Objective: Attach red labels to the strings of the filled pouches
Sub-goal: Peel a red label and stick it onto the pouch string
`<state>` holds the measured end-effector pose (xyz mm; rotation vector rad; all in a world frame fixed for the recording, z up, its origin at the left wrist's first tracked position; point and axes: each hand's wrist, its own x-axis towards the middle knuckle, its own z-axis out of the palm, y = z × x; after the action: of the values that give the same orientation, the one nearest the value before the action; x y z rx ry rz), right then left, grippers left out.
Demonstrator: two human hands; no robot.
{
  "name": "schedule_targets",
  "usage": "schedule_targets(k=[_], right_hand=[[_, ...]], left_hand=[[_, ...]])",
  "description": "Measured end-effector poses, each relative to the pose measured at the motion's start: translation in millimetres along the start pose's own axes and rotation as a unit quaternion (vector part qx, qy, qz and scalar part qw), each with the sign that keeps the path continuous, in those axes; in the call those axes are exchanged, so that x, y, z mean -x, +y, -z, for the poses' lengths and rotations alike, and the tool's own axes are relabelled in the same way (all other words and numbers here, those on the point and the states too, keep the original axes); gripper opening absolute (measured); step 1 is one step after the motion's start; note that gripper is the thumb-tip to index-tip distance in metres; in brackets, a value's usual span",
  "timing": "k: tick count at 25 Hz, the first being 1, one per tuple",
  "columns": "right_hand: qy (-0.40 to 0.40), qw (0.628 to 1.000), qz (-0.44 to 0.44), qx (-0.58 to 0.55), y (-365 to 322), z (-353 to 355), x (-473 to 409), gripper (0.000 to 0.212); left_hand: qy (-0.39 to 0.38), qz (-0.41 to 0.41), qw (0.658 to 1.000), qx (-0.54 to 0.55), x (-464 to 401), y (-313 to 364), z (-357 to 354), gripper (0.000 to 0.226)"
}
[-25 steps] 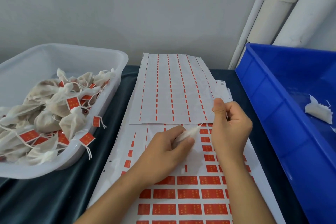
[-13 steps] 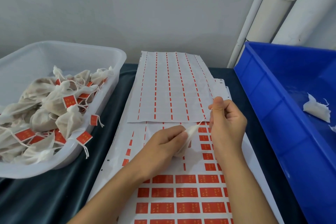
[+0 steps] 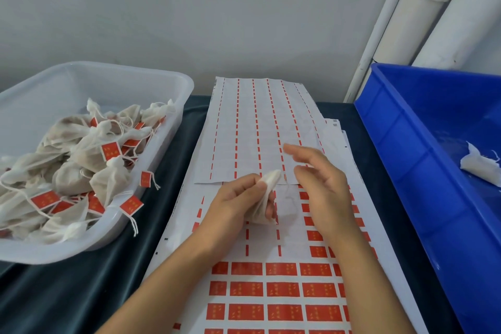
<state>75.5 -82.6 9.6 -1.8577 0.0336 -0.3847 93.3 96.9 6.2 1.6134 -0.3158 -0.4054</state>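
My left hand (image 3: 238, 203) grips a small white filled pouch (image 3: 267, 192) over the label sheet. The pouch's thin white string (image 3: 288, 199) hangs loose and curls down onto the sheet beside it. Just to the right, my right hand (image 3: 322, 187) hovers with its fingers spread and holds nothing. Under both hands lies the sheet of red labels (image 3: 282, 290), with full rows near me and stripped rows under the pouch. A used sheet (image 3: 257, 130) with only thin red strips left lies on top, farther away.
A clear plastic tub (image 3: 165, 84) at the left holds several labelled pouches (image 3: 81, 165). A blue crate (image 3: 401, 149) at the right holds a white pouch (image 3: 479, 168). Dark cloth (image 3: 81, 293) covers the table. White pipes (image 3: 385, 24) run up the wall at the back right.
My right hand has let go of the string it was pinching and opened its fingers. The string has dropped onto the sheet. My left hand keeps hold of the pouch.
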Motion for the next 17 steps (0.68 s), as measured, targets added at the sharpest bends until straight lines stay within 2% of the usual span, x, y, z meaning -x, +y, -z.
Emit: schedule_targets(k=[3, 6, 9, 11, 17], right_hand=[[-0.083, 0.996, -0.002, -0.032, -1.0, -0.4, 2.4, 0.019], [-0.053, 0.998, 0.013, 0.010, -3.2, -1.3, 2.5, 0.015], [-0.001, 0.999, 0.033, 0.019, -4.7, 1.0, 3.3, 0.012], [0.004, 0.999, 0.030, 0.027, -4.7, 0.2, 3.2, 0.013], [-0.052, 0.995, 0.015, 0.080, 0.7, -7.8, 3.4, 0.011]], left_hand=[[-0.010, -0.017, 1.000, 0.014, -2.3, -1.7, 0.0, 0.035], [-0.023, -0.027, 0.999, 0.004, -4.0, -2.7, 0.9, 0.035], [-0.069, -0.021, 0.997, -0.034, -2.0, -2.1, 0.1, 0.034], [-0.077, -0.020, 0.996, -0.030, -1.8, -2.7, 1.7, 0.036], [-0.016, -0.021, 0.986, 0.164, -3.6, -0.5, 7.5, 0.041]])
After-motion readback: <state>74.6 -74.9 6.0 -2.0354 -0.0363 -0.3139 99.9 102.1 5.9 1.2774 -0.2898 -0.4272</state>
